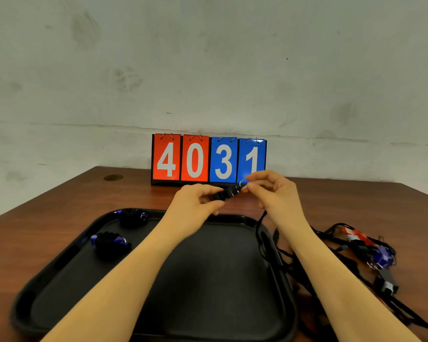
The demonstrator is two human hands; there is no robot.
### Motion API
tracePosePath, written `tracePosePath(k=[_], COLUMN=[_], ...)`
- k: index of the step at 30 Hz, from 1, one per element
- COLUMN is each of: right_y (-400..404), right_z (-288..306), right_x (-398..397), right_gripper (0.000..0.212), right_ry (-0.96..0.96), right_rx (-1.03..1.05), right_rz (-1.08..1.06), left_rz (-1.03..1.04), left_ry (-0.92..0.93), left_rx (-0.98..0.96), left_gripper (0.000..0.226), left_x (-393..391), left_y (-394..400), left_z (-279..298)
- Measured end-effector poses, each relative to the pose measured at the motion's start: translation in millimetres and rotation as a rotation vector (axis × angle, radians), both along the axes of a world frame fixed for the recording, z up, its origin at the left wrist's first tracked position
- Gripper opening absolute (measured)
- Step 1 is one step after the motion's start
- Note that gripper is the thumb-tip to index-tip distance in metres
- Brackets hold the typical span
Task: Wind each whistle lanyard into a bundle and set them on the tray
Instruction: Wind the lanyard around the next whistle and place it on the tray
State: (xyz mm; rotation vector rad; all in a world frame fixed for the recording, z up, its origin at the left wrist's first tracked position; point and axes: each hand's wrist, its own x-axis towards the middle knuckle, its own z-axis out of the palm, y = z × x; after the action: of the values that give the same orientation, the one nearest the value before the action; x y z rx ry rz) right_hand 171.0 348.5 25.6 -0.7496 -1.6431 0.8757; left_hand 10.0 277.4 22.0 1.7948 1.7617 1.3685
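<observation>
A black whistle (225, 193) is held in the air above the far edge of the black tray (208, 280). My left hand (195, 199) pinches its left end. My right hand (269, 191) pinches the metal ring (242, 183) at its right end. Its black lanyard (260, 233) hangs down from my right hand over the tray's right rim. Two wound bundles lie in the tray's far left part: one blue whistle bundle (134, 216) at the back corner, another bundle (110, 243) nearer me.
A tangle of loose lanyards and whistles (366, 257), red, blue and grey, lies on the brown table (59, 213) right of the tray. A score flip-board (209, 160) reading 4031 stands at the table's back edge against the wall.
</observation>
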Motion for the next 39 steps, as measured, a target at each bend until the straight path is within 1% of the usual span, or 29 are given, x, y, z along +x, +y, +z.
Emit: tracePosePath(k=[2,5,6,9,11,13,15,17,21,24,27,28,29,31,33,35,37,39], right_y=[-0.9,-2.2,-3.5,-6.9,-8.1,-7.1,-5.0,-3.7,-2.7,-3.0,-7.8,-9.6,-11.0,-13.5,-16.1,-19.0,-22.4,-24.6], right_z=[-2.7,-5.1,-4.7,-3.2,-0.9,0.6,1.8,1.8,-2.0,-3.5,-2.7,-2.9,-3.3,-5.1,-7.6,-10.0,-13.1,-14.8], right_x=[0.0,1.6,2.3,5.2,7.5,8.1,8.3,9.7,8.7,5.8,2.8,1.4,-0.3,-4.2,-8.6,-12.3,-15.9,-19.3], right_gripper=[0.012,0.004,0.001,0.006,0.008,0.016,0.033,0.04,0.031,0.022,0.004,0.001,0.004,0.009,0.008,0.005,0.01,0.016], right_ry=[-0.095,-0.112,-0.093,0.022,0.105,0.193,0.263,0.252,0.187,0.226,0.246,0.251,0.249,0.177,0.047,-0.124,-0.379,-0.55], right_rx=[0.092,0.098,0.073,-0.056,-0.125,-0.167,-0.197,-0.17,-0.076,-0.116,-0.172,-0.191,-0.207,-0.187,-0.059,0.136,0.375,0.564], right_rz=[-0.064,-0.081,-0.069,0.01,0.074,0.157,0.199,0.172,0.104,0.059,0.051,0.062,0.071,0.042,-0.03,-0.089,-0.137,-0.153], left_rz=[-0.002,-0.01,-0.005,0.018,0.012,0.001,-0.014,-0.048,-0.201,-0.304,-0.358,-0.372,-0.386,-0.414,-0.427,-0.407,-0.351,-0.263], left_ry=[-0.048,-0.186,-0.231,-0.288,-0.329,-0.383,-0.417,-0.469,-0.654,-0.761,-0.835,-0.856,-0.88,-0.934,-0.976,-0.992,-0.977,-0.927], left_rx=[-0.004,0.035,0.051,0.084,0.095,0.095,0.083,0.049,-0.053,-0.109,-0.137,-0.142,-0.145,-0.146,-0.139,-0.106,-0.047,0.018], left_gripper=[0.039,0.036,0.035,0.03,0.022,0.018,0.017,0.016,0.017,0.018,0.017,0.017,0.016,0.016,0.017,0.019,0.018,0.017], left_x=[-3.9,-7.4,-7.9,-9.0,-10.0,-10.8,-11.6,-12.3,-11.1,-8.4,-6.1,-5.2,-4.5,-3.4,-1.9,-0.1,0.6,0.4], left_y=[-2.8,-7.1,-8.1,-8.5,-7.9,-8.8,-10.1,-11.1,-14.8,-16.4,-16.7,-16.7,-16.5,-15.7,-14.5,-13.0,-11.0,-10.6], left_z=[1.2,2.7,3.5,6.9,8.4,9.1,9.1,10.5,13.7,13.0,12.4,12.4,11.9,10.8,9.5,7.8,5.4,3.6])
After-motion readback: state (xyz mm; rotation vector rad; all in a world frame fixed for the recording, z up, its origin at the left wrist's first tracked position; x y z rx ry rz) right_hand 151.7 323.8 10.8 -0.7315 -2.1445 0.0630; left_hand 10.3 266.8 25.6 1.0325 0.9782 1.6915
